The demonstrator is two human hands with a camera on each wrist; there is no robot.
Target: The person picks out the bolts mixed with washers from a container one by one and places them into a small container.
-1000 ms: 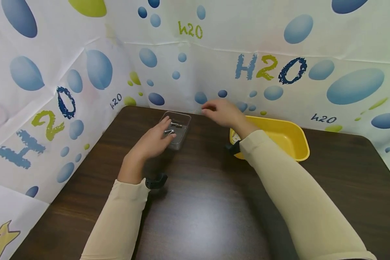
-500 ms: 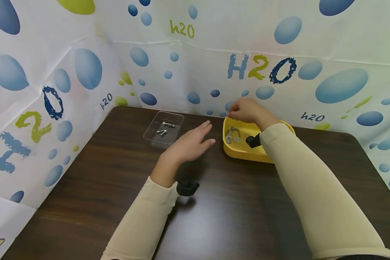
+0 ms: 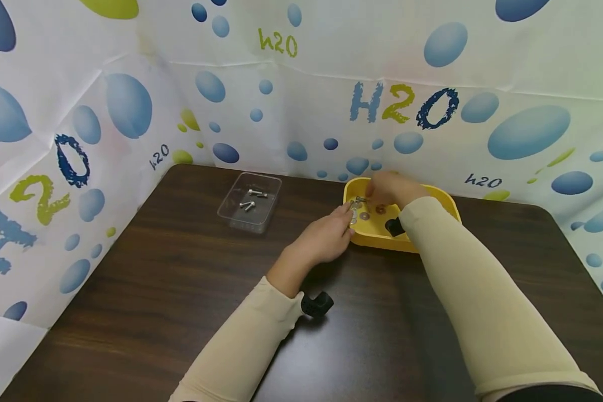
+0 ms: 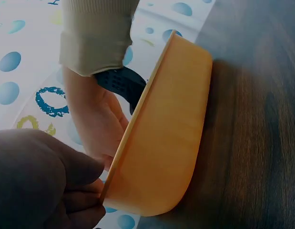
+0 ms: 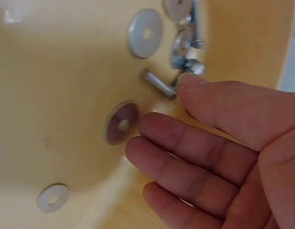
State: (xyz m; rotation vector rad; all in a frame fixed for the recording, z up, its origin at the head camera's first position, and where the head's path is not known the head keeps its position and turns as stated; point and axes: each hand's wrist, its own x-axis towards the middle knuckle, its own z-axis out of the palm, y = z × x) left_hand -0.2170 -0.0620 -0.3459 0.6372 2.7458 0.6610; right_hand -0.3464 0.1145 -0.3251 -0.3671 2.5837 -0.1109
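Observation:
My left hand is at the near left corner of a yellow plastic bin. In the left wrist view, thumb and fingers pinch the bin's rim. My right hand reaches down inside the bin. The right wrist view shows its fingers extended, thumb apart, nothing held between them. Just off the fingertips stands a tilted flat washer, slightly blurred. A bolt lies left of the thumb, and more washers and bolts are gathered along the bin's wall.
To the left on the dark wooden table stands a clear plastic box holding several bolts. A white sheet printed with blue drops hangs behind the table and along its left side.
My left hand has moved right from over the clear box to the yellow bin's rim. My right hand has gone from beyond the bin's left end down into the bin.

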